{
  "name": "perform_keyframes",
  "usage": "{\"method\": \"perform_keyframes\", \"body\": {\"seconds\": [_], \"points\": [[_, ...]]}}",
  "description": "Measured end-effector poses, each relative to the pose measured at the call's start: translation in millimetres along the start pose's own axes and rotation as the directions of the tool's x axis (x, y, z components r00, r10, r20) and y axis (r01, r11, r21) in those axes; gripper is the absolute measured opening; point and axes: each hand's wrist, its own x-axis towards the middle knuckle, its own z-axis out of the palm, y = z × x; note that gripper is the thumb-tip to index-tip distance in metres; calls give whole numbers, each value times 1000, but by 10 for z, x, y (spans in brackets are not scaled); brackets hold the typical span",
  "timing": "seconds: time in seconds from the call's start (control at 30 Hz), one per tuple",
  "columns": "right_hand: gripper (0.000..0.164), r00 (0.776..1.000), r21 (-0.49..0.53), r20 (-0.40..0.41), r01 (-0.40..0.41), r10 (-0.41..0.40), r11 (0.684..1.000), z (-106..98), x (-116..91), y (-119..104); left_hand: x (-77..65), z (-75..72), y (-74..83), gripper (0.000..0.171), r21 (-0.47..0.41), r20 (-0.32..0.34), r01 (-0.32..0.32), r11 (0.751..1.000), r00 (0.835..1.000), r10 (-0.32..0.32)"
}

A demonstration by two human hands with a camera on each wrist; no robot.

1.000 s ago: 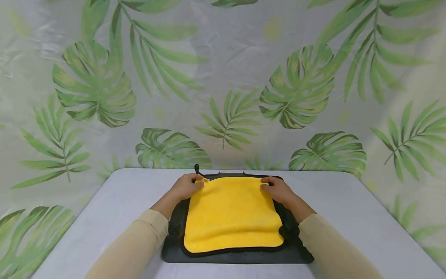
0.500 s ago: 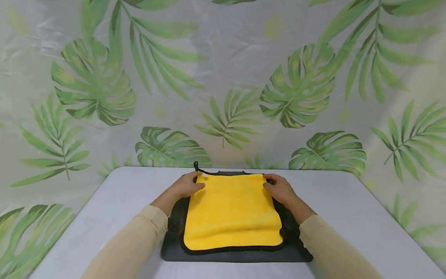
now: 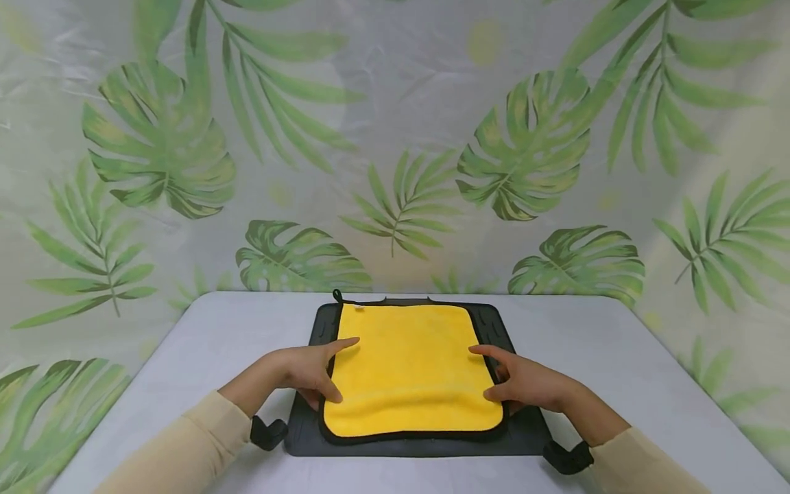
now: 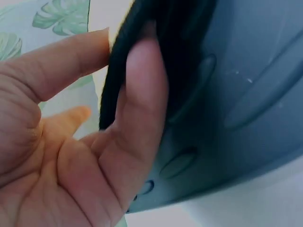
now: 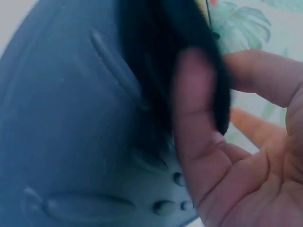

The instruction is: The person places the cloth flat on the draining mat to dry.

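A yellow towel (image 3: 410, 363) with a black border lies on a dark grey board (image 3: 426, 448) in the head view, a ridge running across its near part. My left hand (image 3: 308, 370) pinches the towel's left edge near the front corner, thumb on the yellow face and index finger stretched over it. At the opposite edge, my right hand (image 3: 531, 381) pinches in the same manner. Both wrist views show fingers tucked beneath the lifted towel edge (image 4: 117, 66), whose underside is dark. Part of the board's surface is hidden under the towel.
The board rests on a white-covered table (image 3: 617, 384). A leaf-patterned curtain (image 3: 407, 137) hangs behind the far edge. A black loop (image 3: 337, 296) and a small white tag (image 3: 359, 307) sit at the towel's far left corner. Black straps (image 3: 566, 457) show near both wrists.
Both hands have left the towel's far corners and come nearer along its side edges, now gripping it near the front. The far edge lies released on the board. The view has tilted slightly.
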Motion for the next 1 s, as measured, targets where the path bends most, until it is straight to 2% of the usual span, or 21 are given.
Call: {"method": "perform_keyframes", "body": {"seconds": [0.13, 0.2, 0.27, 0.33, 0.47, 0.57, 0.63, 0.73, 0.83, 0.9, 1.0], "points": [[83, 1000, -20, 10, 6, -5, 1000, -8, -42, 10, -62, -2, -16, 108, -3, 60, 13, 1000, 998, -13], [81, 1000, -23, -5, -1, 0, 1000, -20, -7, 7, -49, -18, -5, 104, 17, 45, 11, 1000, 999, -12], [75, 999, -40, -53, 2, -4, 999, -42, 82, -3, 15, -47, 10, 98, 37, -25, -10, 999, 1000, 11], [67, 990, -63, -142, -4, -5, 998, -71, 230, -23, 119, -92, 30, 90, 61, -130, -39, 997, 990, 46], [56, 960, -51, -281, -4, -11, 999, -145, 581, -86, 411, -178, 53, 77, 61, -320, -89, 994, 941, 105], [54, 943, -7, -333, 15, -17, 1000, -192, 823, -129, 581, -220, 56, 72, 30, -385, -112, 993, 916, 115], [53, 926, -23, -376, 16, -24, 1000, -209, 935, -132, 640, -229, 70, 70, 25, -403, -131, 991, 906, 130], [50, 883, -83, -467, 3, -41, 997, -213, 1020, -100, 658, -226, 112, 69, 38, -420, -162, 986, 893, 163], [48, 849, -126, -524, -2, -65, 992, -213, 1049, -77, 633, -234, 145, 68, 57, -421, -171, 984, 889, 179], [48, 840, -128, -537, 5, -73, 992, -208, 1063, -73, 614, -244, 152, 68, 59, -419, -166, 984, 891, 175], [49, 845, -130, -529, 12, -80, 991, -193, 1086, -91, 593, -261, 149, 69, 63, -425, -160, 985, 889, 172]]}}
